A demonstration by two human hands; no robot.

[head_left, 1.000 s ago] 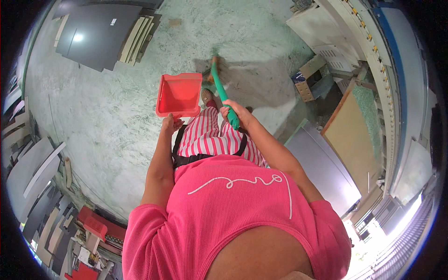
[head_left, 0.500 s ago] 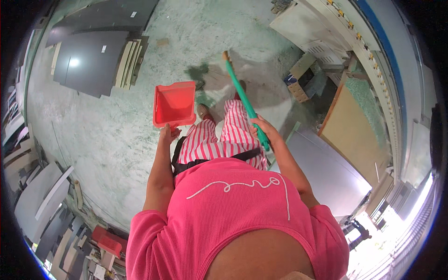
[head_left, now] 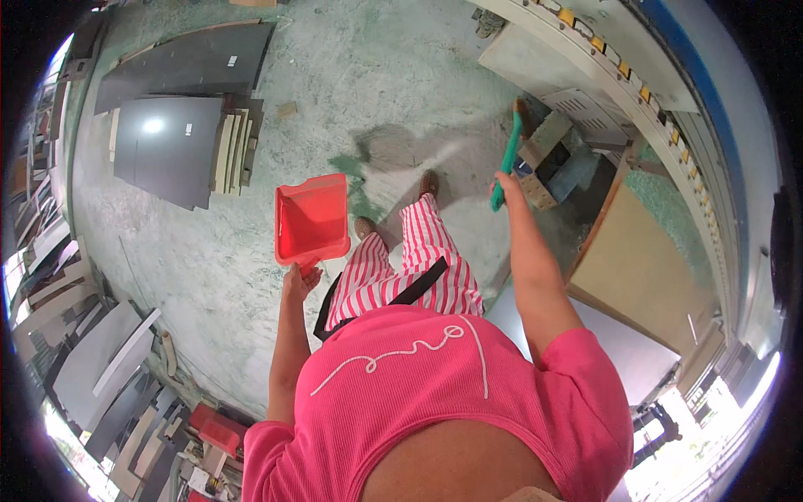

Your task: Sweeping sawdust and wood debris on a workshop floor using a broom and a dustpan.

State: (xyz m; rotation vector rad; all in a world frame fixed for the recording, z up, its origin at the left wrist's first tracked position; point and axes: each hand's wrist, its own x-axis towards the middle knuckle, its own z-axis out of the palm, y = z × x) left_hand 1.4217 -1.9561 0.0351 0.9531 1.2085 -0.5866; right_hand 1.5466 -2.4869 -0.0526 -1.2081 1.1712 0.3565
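My left hand [head_left: 301, 280] is closed round the short handle of a red dustpan [head_left: 314, 222]. The pan is held up in front of my left side, its inside turned up toward me. With my arm stretched forward and right, my right hand [head_left: 507, 186] grips a green-handled brush [head_left: 508, 155]. The brush's brownish far end reaches beside an open box [head_left: 544, 151] at the foot of the machine. Its bristles are too small to make out clearly.
Dark flat panels [head_left: 167, 151] lie stacked on the floor at the far left. A large pale machine [head_left: 585, 50] runs along the right. Tan and grey boards [head_left: 644, 251] stand near my right arm. Offcuts [head_left: 100, 360] crowd the left edge, beside a red crate [head_left: 219, 433].
My right hand has swung the brush forward and right, from before my legs to the boxes by the machine. The dustpan stays in my left hand, and one foot has shifted.
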